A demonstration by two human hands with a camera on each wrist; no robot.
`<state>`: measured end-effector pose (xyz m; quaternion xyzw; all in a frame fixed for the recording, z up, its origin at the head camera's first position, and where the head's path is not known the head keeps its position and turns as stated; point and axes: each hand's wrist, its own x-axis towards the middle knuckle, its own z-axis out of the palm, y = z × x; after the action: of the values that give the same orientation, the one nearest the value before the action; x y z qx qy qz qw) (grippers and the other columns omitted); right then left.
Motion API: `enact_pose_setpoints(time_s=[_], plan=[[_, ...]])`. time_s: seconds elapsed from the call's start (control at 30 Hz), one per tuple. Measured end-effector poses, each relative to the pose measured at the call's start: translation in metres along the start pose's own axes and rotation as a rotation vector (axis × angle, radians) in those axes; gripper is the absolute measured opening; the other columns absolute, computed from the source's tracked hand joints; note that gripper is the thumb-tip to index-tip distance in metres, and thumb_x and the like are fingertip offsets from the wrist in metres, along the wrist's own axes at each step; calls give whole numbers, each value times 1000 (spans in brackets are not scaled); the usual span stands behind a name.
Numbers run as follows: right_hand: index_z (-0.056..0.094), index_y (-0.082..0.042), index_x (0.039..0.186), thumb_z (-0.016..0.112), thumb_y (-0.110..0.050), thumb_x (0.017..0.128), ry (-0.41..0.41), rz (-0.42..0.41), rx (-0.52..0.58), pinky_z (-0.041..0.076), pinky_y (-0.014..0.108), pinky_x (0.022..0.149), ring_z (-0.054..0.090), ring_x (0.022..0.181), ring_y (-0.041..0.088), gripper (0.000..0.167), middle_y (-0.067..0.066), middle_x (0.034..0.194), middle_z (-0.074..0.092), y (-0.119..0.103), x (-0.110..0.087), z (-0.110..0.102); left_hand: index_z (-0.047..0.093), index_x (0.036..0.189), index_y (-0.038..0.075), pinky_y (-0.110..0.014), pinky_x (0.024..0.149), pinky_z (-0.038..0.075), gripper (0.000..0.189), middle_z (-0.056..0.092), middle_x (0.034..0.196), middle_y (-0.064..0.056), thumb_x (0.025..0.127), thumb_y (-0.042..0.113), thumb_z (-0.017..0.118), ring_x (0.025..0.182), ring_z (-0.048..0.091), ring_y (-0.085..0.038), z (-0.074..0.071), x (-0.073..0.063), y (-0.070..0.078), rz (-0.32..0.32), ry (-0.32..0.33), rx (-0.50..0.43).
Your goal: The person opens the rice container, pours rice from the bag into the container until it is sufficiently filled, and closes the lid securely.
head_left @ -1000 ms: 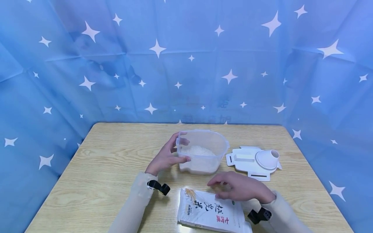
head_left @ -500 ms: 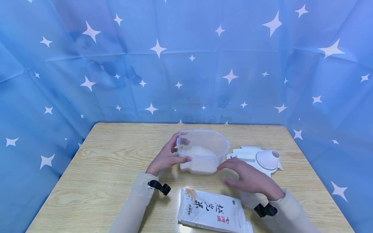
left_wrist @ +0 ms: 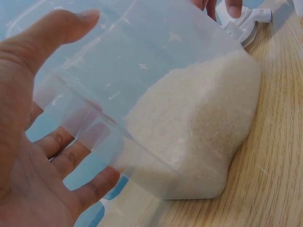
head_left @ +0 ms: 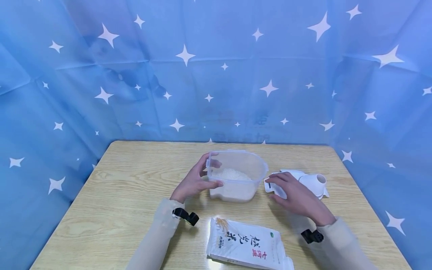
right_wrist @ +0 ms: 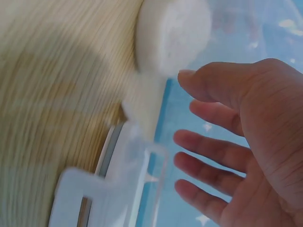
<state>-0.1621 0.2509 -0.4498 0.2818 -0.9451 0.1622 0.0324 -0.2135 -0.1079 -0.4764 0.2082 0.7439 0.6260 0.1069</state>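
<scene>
A clear plastic container (head_left: 251, 167) with a mound of white rice (left_wrist: 180, 113) in it stands at the middle of the table. My left hand (head_left: 193, 183) grips its left end, thumb on the near side and fingers round the far side. To the right lies a white lid (right_wrist: 120, 179) with slotted side flaps and a raised round spout (head_left: 317, 183). Over the lid's left part is my right hand (head_left: 300, 197), fingers spread and slightly bent, nothing between them. It hides much of the lid in the head view.
A white printed rice bag (head_left: 244, 243) lies flat at the table's near side, between my forearms. The wooden table (head_left: 128, 187) backs onto a blue star-patterned curtain (head_left: 216, 75).
My right hand has moved from above the rice bag, past the container's right end, to over the white lid. My left hand has kept its grip on the container.
</scene>
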Motion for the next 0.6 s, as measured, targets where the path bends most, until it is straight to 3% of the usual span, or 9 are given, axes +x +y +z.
enact_pose_setpoints(time_s=[0.3,0.6], plan=[[63,-7,137,77,-15,91,48,36,-74,55,57,98,57,125,38,48,18,138,62,19,-4,0,38,150,48,-53,113,45,92,57,139,3,79,22,90,132,55,-20,0,0,1,6,0,2],[66,-2,131,73,-11,92,44,71,-171,57,56,92,63,117,39,41,21,128,67,36,-6,1,38,149,50,-55,114,43,91,58,138,5,79,22,90,132,54,-17,0,0,-1,2,1,2]])
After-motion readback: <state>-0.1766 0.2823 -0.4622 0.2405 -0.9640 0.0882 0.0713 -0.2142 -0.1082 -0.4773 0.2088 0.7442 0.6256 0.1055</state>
